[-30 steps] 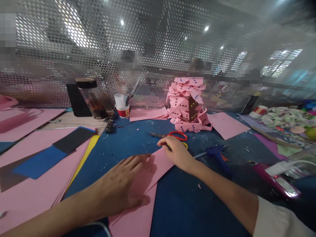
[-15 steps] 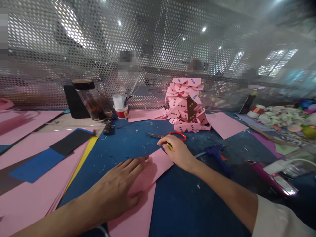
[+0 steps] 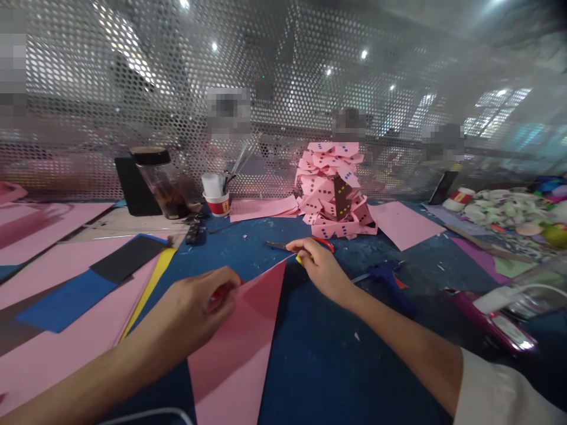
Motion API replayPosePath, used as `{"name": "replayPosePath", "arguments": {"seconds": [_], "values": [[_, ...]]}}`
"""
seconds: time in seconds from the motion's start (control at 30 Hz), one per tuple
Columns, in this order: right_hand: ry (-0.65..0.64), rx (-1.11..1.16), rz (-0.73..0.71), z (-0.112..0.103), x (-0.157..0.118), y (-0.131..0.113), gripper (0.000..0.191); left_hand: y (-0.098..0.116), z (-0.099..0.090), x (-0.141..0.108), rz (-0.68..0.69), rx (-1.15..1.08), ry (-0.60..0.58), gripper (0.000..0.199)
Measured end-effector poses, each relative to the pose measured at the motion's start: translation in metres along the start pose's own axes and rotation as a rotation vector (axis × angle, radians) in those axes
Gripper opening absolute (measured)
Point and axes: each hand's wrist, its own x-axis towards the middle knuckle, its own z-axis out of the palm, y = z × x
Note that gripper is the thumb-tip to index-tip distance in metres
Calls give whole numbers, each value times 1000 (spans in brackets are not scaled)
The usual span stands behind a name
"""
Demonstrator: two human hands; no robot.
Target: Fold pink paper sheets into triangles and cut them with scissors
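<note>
Taking the clock from the middle of the pink sheet [image 3: 241,342], pink papers [image 3: 84,360] lie at nine o'clock, with a blue-and-black strip [image 3: 100,277] across them. At ten o'clock the left hand [image 3: 208,304] has thumb and fingers brought together, apparently pinching the sheet's upper edge. The sheet lies at the near middle of the surface [image 3: 328,366], running toward six o'clock, its upper part lifted into shadow. It looks like thin paper or light card: almost weightless, bending easily, quick to crease or tear and liable to slide if unpinned. The edge between eleven and one o'clock seems the best place for a light pinch, with a flat palm pressing the body down. At one to two o'clock, the right hand [image 3: 315,268] has its fingers curled beside the sheet's upper right corner; whether they clamp the corner, or the bit of yellow [image 3: 301,258] beneath them, I cannot tell. The blue glue gun [image 3: 387,274] rests at two o'clock, well apart from the sheet. As for what is hidden, the left fingertips are tucked out of sight, the sheet's lower end is cut off at six o'clock, and the right hand covers the middle of the scissors [image 3: 275,245].
</note>
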Motion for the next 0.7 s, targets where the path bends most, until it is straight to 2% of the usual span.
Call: {"name": "replayPosePath", "arguments": {"seconds": [0.13, 0.3, 0.47, 0.7], "values": [[3, 55, 56, 0, 0, 0, 37, 3, -15, 7, -131, -208, 29, 21], [5, 266, 157, -2, -1, -2, 28, -2, -21, 17, -210, -502, 86, 29], [-6, 464, 263, -2, 1, -6, 27, -13, -23, 22, -273, -522, 119, 29], [-25, 492, 243, -2, 1, -16, 21, -15, -21, 26, -273, -547, 178, 25]]}}
